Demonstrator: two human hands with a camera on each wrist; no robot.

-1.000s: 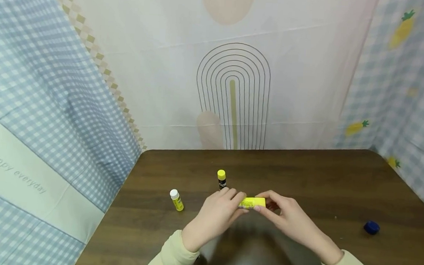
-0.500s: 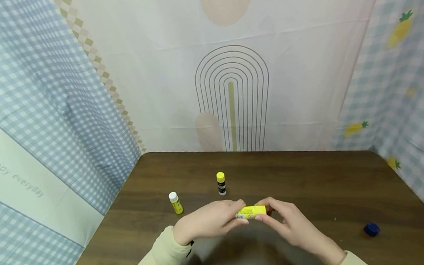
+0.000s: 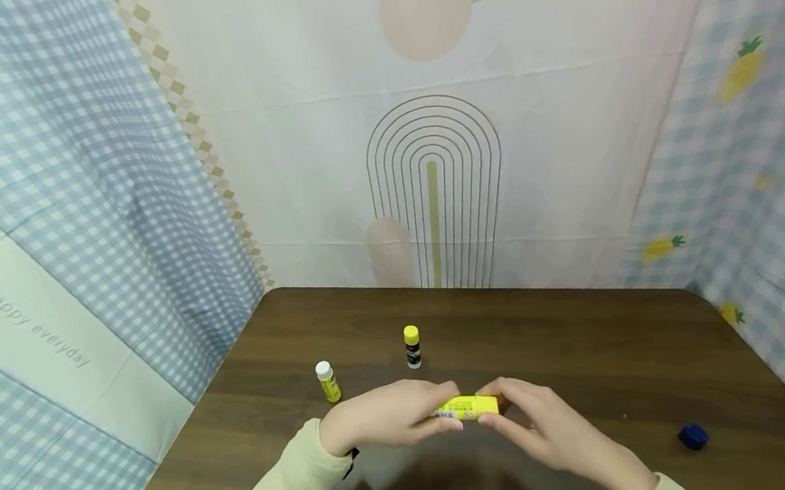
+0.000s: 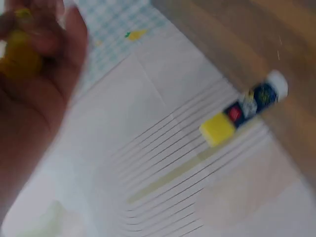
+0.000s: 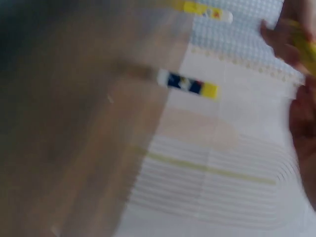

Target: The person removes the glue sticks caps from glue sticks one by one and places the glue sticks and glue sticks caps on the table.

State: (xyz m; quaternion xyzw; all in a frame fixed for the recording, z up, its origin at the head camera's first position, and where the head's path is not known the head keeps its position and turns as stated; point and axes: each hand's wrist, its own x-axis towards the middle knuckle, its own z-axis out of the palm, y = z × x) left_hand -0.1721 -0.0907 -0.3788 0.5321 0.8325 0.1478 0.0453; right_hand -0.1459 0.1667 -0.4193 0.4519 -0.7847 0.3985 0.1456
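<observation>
A yellow glue stick (image 3: 466, 407) with printed text is held level above the table between both hands. The left hand (image 3: 399, 414) grips its left end, which the fingers partly hide. At the right end, the right hand (image 3: 543, 427) pinches the yellow tip between thumb and fingers. Behind them stands a dark glue stick (image 3: 413, 353) with a yellow cap, upright on the table. To the left is a yellow glue stick with a white cap (image 3: 323, 370). Both wrist views are blurred; in the left one the hand (image 4: 37, 84) holds something yellow.
The dark wood table (image 3: 562, 338) has a white wall cloth behind it and checked curtains (image 3: 132, 206) at both sides. A dark blue cap (image 3: 693, 436) lies toward the right side of the table.
Both hands have come lower and nearer with the yellow glue stick. The left hand has turned and no longer covers the dark glue stick's base. The standing sticks and blue cap have stayed put.
</observation>
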